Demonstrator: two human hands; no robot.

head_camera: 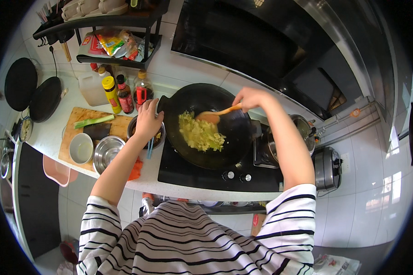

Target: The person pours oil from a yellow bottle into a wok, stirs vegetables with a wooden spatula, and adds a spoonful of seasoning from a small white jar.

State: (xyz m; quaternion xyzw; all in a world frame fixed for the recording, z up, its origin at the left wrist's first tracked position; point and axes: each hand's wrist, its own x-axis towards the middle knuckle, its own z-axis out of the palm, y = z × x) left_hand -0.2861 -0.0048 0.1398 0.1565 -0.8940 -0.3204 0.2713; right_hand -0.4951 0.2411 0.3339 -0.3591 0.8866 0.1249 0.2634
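My right hand (253,99) grips the handle of a wooden spatula (223,111), which reaches down into a large black wok (234,144). The spatula's blade rests at the edge of a heap of chopped yellow-green food (199,132), pale pieces mixed in. At the wok's left ear handle (163,103) is my left hand (148,117), its thumb and fingers spread on either side. Whether it grips the handle cannot be made out. Below that hand, partly covered by it, stands a dark-filled bowl (161,135) with blue chopsticks (150,148) at its edge.
The wok sits on a black gas hob (199,178); a lidded pot (301,132) stands right. Left are bottles (125,96), a cutting board (67,141) with a green stalk (93,121), a white bowl (81,148) and steel bowls (106,153). A range hood (241,37) overhangs behind.
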